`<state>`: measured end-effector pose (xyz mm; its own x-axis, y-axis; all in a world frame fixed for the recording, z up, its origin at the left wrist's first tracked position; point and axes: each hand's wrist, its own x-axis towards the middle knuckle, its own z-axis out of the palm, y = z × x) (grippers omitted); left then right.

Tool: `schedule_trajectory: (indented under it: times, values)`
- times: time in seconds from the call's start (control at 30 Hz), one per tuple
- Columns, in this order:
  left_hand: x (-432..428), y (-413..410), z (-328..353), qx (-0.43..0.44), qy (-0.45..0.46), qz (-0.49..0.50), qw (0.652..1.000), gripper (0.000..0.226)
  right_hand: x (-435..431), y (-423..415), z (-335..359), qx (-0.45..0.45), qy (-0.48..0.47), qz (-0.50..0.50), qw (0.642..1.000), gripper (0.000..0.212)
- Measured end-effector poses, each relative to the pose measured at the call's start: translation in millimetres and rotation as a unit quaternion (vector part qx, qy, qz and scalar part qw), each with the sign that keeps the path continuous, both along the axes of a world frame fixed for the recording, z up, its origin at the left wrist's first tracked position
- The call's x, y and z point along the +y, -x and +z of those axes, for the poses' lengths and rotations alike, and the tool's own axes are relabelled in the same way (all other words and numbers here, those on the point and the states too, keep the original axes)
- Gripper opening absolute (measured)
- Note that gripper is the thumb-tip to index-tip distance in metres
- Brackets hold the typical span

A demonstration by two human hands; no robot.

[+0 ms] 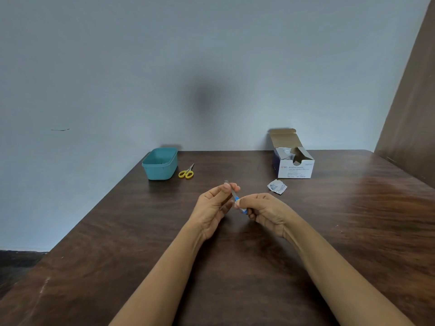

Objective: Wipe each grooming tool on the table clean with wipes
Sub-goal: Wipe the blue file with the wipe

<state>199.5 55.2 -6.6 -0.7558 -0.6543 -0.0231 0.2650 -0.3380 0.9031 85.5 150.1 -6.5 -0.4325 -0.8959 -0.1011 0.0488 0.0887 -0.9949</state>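
Slippage risk: left hand (213, 205) pinches the slim tool (233, 193), right hand (266, 212) grips its blue handle; wiping pressure may twist it free.

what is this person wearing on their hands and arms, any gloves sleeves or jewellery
Nothing that shows. The left hand and right hand are bare: no gloves, and no rings, watch or bracelets can be seen. The forearms are bare too, with no sleeve in view down to the picture's bottom edge.
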Motion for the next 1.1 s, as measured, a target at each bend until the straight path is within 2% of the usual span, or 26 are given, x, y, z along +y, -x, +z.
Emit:
schedule_trajectory:
  times: [0.1,0.2,0.3,0.5,0.7,0.8,0.93,1.03,1.1]
  values:
    - [-0.6,0.1,-0.7,0.006,0.005,0.010,1.000,0.017,0.2,-0.7,-3.4,0.005,0.006,-0.011,1.000,0.015]
    - [-1.0,-0.7,-2.7,0.003,0.028,0.001,1.000,0.011,1.6,-1.4,-5.9,0.009,0.006,-0.016,1.000,0.011]
    - [-0.1,0.7,-5.5,-0.012,0.062,-0.011,0.998,0.017,1.5,-0.1,-5.9,0.003,0.019,-0.032,0.999,0.015]
    - [1.6,0.4,-4.6,0.002,0.058,0.002,0.998,0.011,2.1,0.1,-3.3,0.022,0.005,-0.010,1.000,0.040]
    - [-0.3,-0.7,-2.0,0.015,0.032,0.034,0.999,0.012,1.7,2.4,-3.8,0.038,-0.017,0.009,0.999,0.040]
    - [-4.0,-1.1,-2.3,0.010,0.025,0.052,0.998,0.022,3.5,4.0,-2.6,0.036,-0.031,0.017,0.999,0.026]
    - [-0.3,-0.3,-3.6,0.004,0.050,0.041,0.998,0.018,4.1,1.7,-4.2,0.027,0.003,0.006,1.000,0.027]
    - [2.6,0.5,-3.3,-0.003,0.067,0.033,0.997,0.014,4.9,-0.1,-5.5,0.025,0.031,-0.014,0.999,0.020]
    - [3.4,0.7,-3.2,-0.006,0.067,0.033,0.997,0.013,4.7,-0.7,-5.3,0.034,0.031,-0.021,0.999,0.025]
